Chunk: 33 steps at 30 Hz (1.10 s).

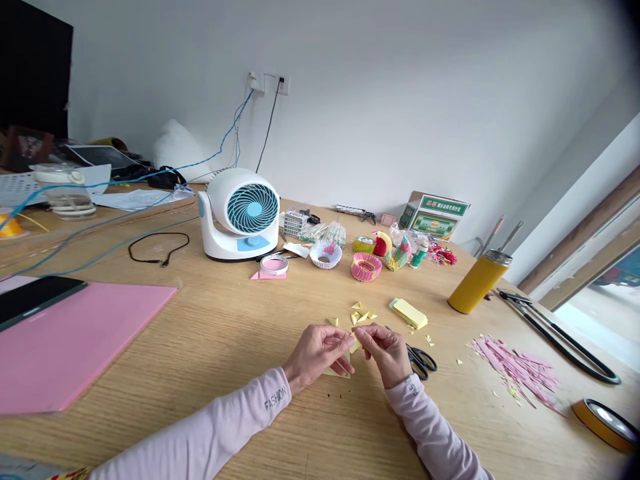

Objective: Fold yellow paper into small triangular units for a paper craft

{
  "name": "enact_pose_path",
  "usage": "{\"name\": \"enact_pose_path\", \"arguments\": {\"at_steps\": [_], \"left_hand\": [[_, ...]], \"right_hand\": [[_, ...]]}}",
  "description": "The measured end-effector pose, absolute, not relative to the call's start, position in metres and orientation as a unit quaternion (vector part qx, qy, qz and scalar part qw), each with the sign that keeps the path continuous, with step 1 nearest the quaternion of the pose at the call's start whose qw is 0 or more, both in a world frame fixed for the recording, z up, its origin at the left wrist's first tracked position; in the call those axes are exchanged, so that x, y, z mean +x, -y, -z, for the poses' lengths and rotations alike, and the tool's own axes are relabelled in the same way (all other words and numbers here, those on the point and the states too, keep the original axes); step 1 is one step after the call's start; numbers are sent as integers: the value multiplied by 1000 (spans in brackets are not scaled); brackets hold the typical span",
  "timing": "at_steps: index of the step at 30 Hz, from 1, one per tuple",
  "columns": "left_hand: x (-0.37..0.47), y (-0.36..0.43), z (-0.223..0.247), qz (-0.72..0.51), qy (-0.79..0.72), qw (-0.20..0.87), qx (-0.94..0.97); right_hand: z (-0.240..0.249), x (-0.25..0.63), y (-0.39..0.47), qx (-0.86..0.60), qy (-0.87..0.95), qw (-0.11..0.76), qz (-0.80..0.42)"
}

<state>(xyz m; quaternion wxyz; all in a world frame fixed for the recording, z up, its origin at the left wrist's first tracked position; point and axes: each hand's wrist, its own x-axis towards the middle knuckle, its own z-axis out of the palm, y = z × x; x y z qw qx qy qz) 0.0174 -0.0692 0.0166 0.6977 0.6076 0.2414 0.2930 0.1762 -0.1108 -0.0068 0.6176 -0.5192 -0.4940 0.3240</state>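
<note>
Between my two hands is a small piece of yellow paper (355,345), pinched at its edges over the table. My left hand (320,352) grips it from the left, thumb against fingers. From the other side my right hand (385,350) pinches it too. Under my left hand lies a flat pale yellow paper (338,372), partly covered. Just beyond my fingers are several small folded yellow paper triangles (364,315). A stack of yellow paper strips (409,313) lies further to the right. Black-handled scissors (423,362) rest beside my right hand, their blades hidden behind it.
A white fan (240,213) stands at the back, near a pink paper basket (366,267) and a white one (325,254). To the right are a yellow tumbler (479,283), pink paper scraps (517,367) and a tape roll (607,424). Pink sheets (100,347) lie left under a phone (37,300).
</note>
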Motion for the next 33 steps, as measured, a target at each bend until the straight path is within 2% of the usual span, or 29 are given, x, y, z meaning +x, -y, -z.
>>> {"name": "enact_pose_path", "arguments": {"at_steps": [12, 19, 24, 33], "left_hand": [[18, 69, -15, -340, -243, 712, 565], [17, 68, -13, -315, -248, 730, 553], [17, 68, -13, -288, -204, 794, 495], [15, 65, -12, -263, -182, 824, 467]], "right_hand": [[0, 172, 115, -509, 540, 596, -307], [2, 174, 114, -509, 522, 602, -326], [7, 176, 111, -502, 484, 620, -360], [4, 169, 111, -476, 404, 646, -440]]}}
